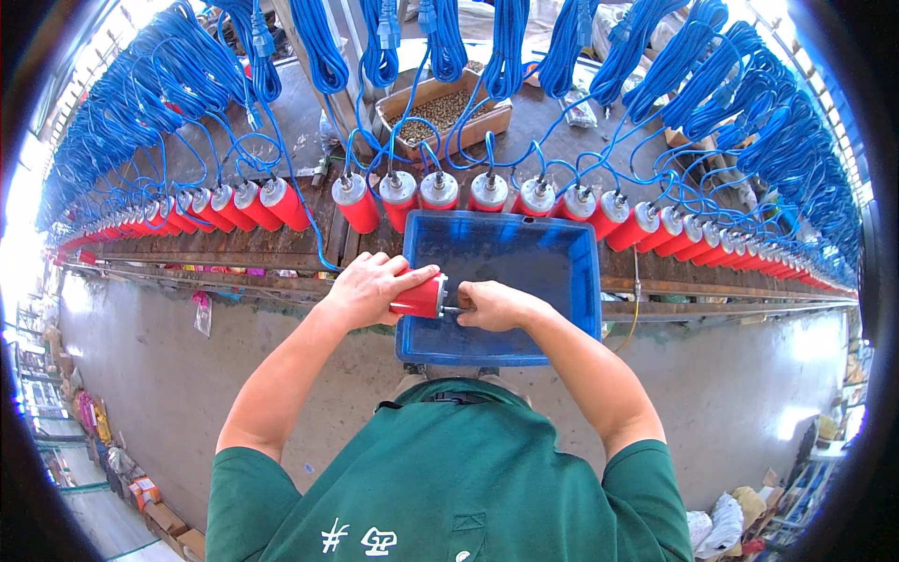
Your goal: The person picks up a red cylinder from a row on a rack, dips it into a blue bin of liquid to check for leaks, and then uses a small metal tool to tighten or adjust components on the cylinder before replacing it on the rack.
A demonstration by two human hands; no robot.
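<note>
My left hand [363, 288] is wrapped round a red cylinder [420, 298] with a grey metal end, held on its side over the left part of a blue plastic crate [501, 350]. A short thin metal piece [452, 310] lies between that end and my right hand [496, 306]. My right fingers are closed round this piece; whether it is a tool or part of the cylinder cannot be made out. A blue cable [319, 245] runs down to just beside my left hand.
Red cylinders [490, 194] with metal caps stand in a long row along the bench [225, 245], each wired to blue cable. Coiled blue cables [507, 51] hang above them. Behind the row sits a cardboard box [493, 120] of small brass-coloured parts. Clutter [726, 525] lies at lower right.
</note>
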